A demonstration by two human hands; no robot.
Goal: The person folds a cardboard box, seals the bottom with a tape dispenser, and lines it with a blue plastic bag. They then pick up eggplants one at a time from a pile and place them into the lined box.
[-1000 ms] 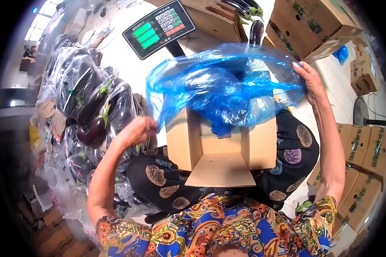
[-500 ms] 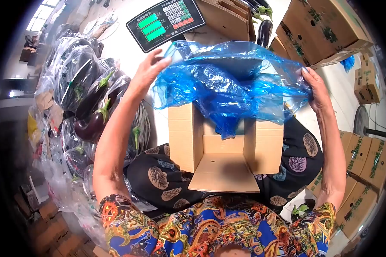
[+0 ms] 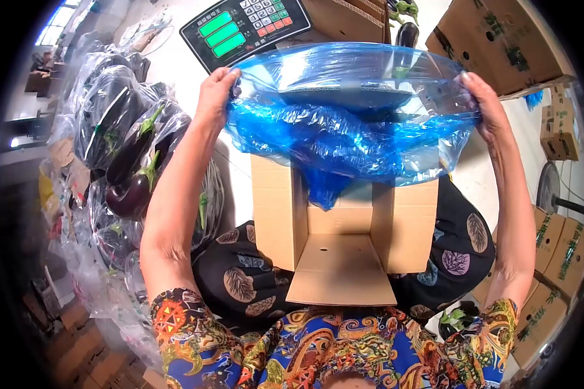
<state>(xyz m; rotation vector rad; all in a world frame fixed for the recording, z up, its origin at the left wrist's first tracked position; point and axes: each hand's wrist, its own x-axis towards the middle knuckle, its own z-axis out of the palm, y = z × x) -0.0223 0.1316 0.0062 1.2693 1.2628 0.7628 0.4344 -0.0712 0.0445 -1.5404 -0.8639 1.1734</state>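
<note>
A blue plastic bag [image 3: 344,139] is stretched wide above an open cardboard box [image 3: 278,214]. My left hand [image 3: 218,96] grips the bag's left edge, fingers closed on the film. At the opposite edge, my right hand [image 3: 485,104] pinches the plastic. Between the hands the bag's mouth is spread, and its crumpled lower part droops into the box opening. The box stands between my legs, its near flap [image 3: 341,282] folded out toward me. The bag hides most of the far side of the box.
A digital scale [image 3: 243,29] stands beyond the box. Bagged eggplants [image 3: 128,194] are heaped at the left. Cardboard boxes [image 3: 499,45] stand at the far right, with more stacked boxes [image 3: 558,259] at the near right, by a fan [image 3: 547,185]. Loose eggplants [image 3: 406,35] lie at the back.
My left hand has closed on the bag's edge, where its fingers were spread before. Both hands have moved slightly apart, and the bag's mouth is pulled wider and tighter.
</note>
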